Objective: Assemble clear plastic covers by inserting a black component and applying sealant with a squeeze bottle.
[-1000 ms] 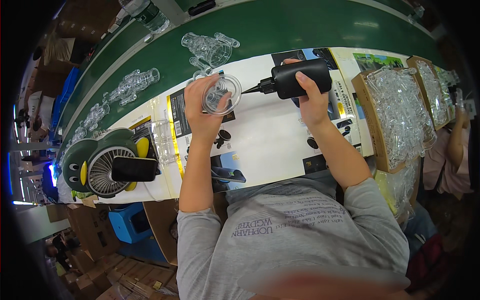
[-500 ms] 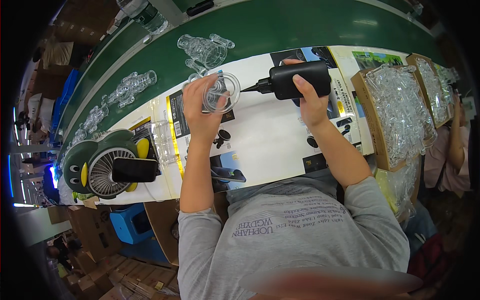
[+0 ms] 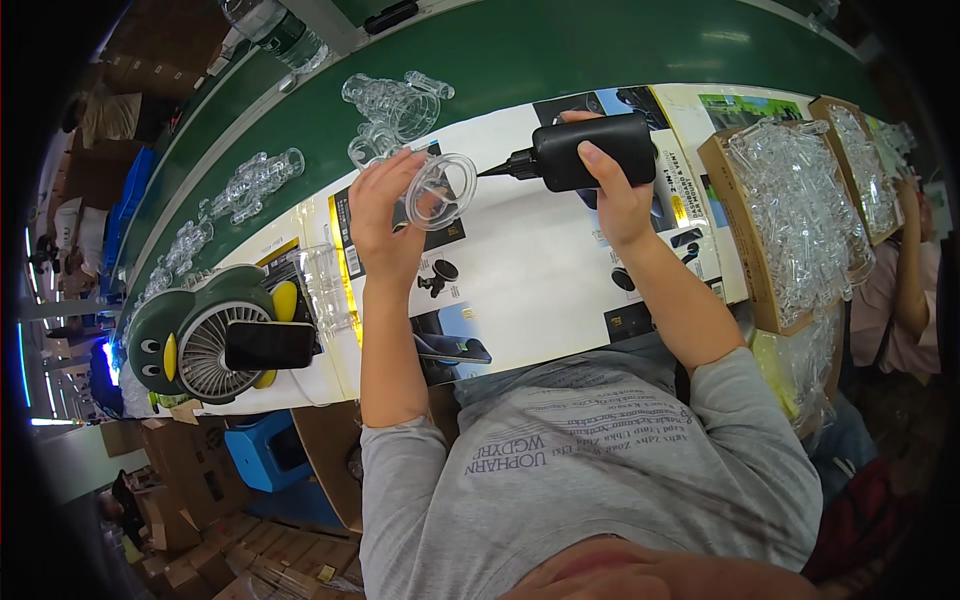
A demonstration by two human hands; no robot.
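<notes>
My left hand (image 3: 388, 205) is closed round a clear plastic part (image 3: 441, 191), a tube-like body with a wide round rim turned to the right. My right hand (image 3: 617, 185) grips a black squeeze bottle (image 3: 590, 152), held on its side. The bottle's thin pointed nozzle (image 3: 506, 168) faces left, its tip at the rim of the clear part; whether they touch I cannot tell. Beyond my left hand, a similar clear part (image 3: 395, 105) lies on the green tabletop (image 3: 560, 55).
Printed cardboard (image 3: 530, 290) covers the work surface. More clear parts (image 3: 258, 185) line the left. A penguin-shaped fan (image 3: 205, 335) stands there with a phone (image 3: 268, 345) before it. At right, a carton (image 3: 790, 215) is heaped with small clear pieces. A water bottle (image 3: 275, 32) is far left.
The clear part has turned slightly in my left hand, its rim now more tilted. The black bottle has shifted a little left and up in view, as the whole view moved slightly.
</notes>
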